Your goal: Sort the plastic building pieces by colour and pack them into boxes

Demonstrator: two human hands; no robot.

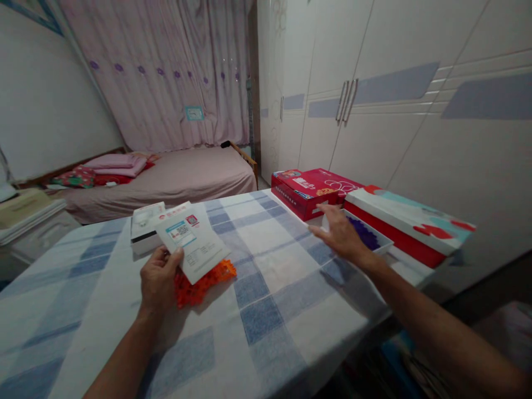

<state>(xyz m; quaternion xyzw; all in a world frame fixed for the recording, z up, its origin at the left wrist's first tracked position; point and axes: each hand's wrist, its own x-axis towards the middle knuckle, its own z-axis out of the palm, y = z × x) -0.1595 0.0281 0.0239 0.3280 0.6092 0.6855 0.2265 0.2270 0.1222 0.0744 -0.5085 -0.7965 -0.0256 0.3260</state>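
My left hand (160, 277) pinches the lower left corner of a white printed card (201, 252) bearing a QR code and a red stamp-like mark. Partly under the card lies a bright orange, lacy or knobbly piece (208, 282); its kind is unclear. Behind the card stands a small white box (145, 227) with a picture on its lid. Over on the right, my right hand (338, 233) has its fingers apart, above the near edge of a white open tray (384, 245) with purple pieces (366, 233) inside. Nothing shows in its grip.
A red printed box (307, 194) and a long box with a white, blue and red lid (407, 221) stand along the right side of the table. The checked tablecloth (266, 310) covers the tabletop. Beyond are a bed (199, 172) and a white wardrobe (374, 111).
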